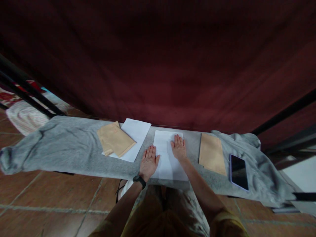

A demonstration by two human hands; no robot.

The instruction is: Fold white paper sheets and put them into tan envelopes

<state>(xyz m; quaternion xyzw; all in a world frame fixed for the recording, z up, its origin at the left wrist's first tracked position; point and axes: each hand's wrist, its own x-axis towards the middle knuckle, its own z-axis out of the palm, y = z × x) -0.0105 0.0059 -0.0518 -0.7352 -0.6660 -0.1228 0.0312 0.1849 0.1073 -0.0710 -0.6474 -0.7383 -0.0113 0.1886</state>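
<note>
A white sheet of paper [164, 161] lies lengthwise in front of me on the grey cloth-covered surface. My left hand [149, 161] rests flat by its left edge, fingers extended and partly over the paper; a dark watch [140, 181] is on that wrist. Near the sheet's upper right corner, my right hand [179, 147] is also laid flat with fingers stretched out. Neither hand grips anything. To the left, several brown paper envelopes [119, 141] overlap other white paper [138, 130]. Another brown envelope [212, 153] lies right of my right hand.
A phone with a purple edge [239, 172] lies at the right on the grey cloth [76, 144]. A dark red curtain [158, 82] hangs behind the surface. Dark metal bars [283, 113] flank both sides. Tiled floor [61, 194] shows below.
</note>
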